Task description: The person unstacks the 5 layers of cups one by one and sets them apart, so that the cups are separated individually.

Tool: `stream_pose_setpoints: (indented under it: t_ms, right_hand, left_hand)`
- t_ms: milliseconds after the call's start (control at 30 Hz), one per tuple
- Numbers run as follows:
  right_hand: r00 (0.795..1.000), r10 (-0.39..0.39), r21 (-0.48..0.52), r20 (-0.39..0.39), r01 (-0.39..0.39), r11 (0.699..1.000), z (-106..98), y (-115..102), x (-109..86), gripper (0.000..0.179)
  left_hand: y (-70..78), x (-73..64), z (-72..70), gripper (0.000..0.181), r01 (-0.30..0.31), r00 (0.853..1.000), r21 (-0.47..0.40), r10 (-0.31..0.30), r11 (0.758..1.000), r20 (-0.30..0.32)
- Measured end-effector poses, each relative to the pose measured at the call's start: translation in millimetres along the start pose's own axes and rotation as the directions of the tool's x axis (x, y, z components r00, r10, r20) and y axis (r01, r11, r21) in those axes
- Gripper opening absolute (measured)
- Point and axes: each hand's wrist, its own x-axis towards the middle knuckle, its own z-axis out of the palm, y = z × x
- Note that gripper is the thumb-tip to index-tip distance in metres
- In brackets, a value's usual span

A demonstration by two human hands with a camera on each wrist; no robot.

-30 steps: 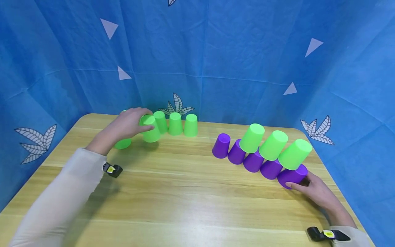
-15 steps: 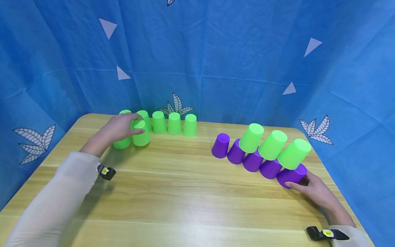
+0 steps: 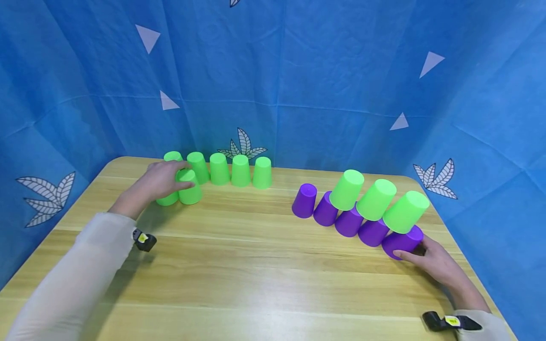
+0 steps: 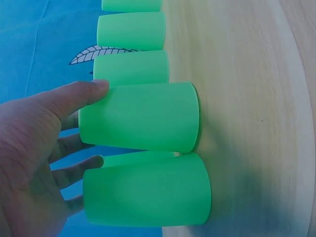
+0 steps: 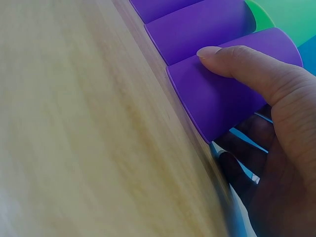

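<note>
With its fingers around it, the left hand point(image 3: 164, 180) is holding a plain, bright green cup point(image 3: 191, 193), narrow end pointing up, well to the left of the row of 5 purple cups point(image 3: 349, 223). The right hand point(image 3: 435, 260) is gripping the smooth end cup point(image 3: 402, 243) nearest in this row; 3 green cups point(image 3: 377, 201) are resting upon the row.

"What clothing shows?"

"Pale off-white, on both sides: a long left sleeve point(image 3: 77, 274) and the end of a matching right sleeve point(image 3: 482, 327)."

"What else is worn?"

"Small black gear: a blocky left device point(image 3: 147, 243) with a yellow label point(image 3: 142, 237), and a longer right device point(image 3: 434, 322) whose yellow sticker point(image 3: 452, 321) bears dark marks."

"Gloves?"

"Left hand point(image 3: 162, 181) and right hand point(image 3: 436, 261), bare."
</note>
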Motion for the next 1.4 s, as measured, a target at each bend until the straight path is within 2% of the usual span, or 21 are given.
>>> stream_pose_setpoints:
  t_ms: [167,567,833,1033,1400]
  right_hand:
    - [1.000,0.008,-0.001,0.004,-0.008,1.000,1,0,0.8,0.065]
    - [1.000,0.010,0.018,0.014,-0.010,1.000,1,0,2.4,0.065]
    - [1.000,0.009,0.024,0.018,-0.010,1.000,1,1,1.6,0.066]
    - [1.000,0.012,0.030,0.020,-0.012,0.999,2,3,1.4,0.066]
    - [1.000,0.019,0.030,0.011,-0.020,0.999,2,2,0.2,0.067]
  left_hand:
    - [-2.2,-0.2,1.3,0.060,0.014,1.000,0.001,-0.014,1.000,-0.013]
    - [-5.3,-1.7,2.5,0.063,0.042,0.999,-0.007,-0.042,0.999,0.009]
    - [0.3,-2.2,1.1,0.066,0.043,0.999,-0.038,-0.044,0.998,-0.028]
    - [24.7,-0.3,-6.5,0.063,-0.028,0.996,-0.023,0.026,0.999,-0.085]
    - [94.0,13.6,-16.0,0.062,-0.185,0.977,-0.046,0.179,0.982,-0.119]
